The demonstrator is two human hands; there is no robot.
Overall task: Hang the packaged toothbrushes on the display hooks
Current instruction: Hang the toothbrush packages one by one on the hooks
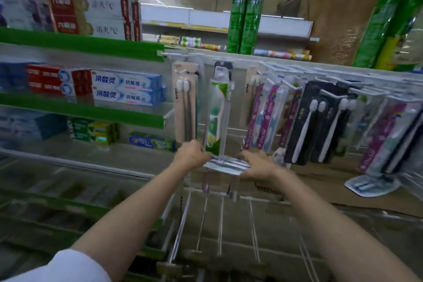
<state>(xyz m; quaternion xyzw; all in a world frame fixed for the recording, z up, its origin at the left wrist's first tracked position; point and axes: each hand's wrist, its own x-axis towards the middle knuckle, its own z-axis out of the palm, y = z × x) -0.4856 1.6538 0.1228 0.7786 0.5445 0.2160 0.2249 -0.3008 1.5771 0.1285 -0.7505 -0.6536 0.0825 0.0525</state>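
Note:
Both my hands hold a stack of flat packaged toothbrushes (pixel 225 165) just below the upper row of display hooks. My left hand (pixel 191 154) grips the stack's left end, fingers curled round it. My right hand (pixel 256 165) grips the right end. Right above the stack hangs a green and white toothbrush pack (pixel 217 117) on a hook (pixel 223 73). A beige two-brush pack (pixel 185 103) hangs to its left. Purple packs (pixel 263 117) and black packs (pixel 306 126) hang to the right. Bare hooks (pixel 220 226) stick out toward me below my hands.
Shelves with green edge strips (pixel 91 112) hold toothpaste boxes (pixel 128 89) on the left. Tall green packets (pixel 245 16) stand on the top ledge. A cardboard box (pixel 320 183) lies behind my right hand, with a blister pack (pixel 370 184) on it.

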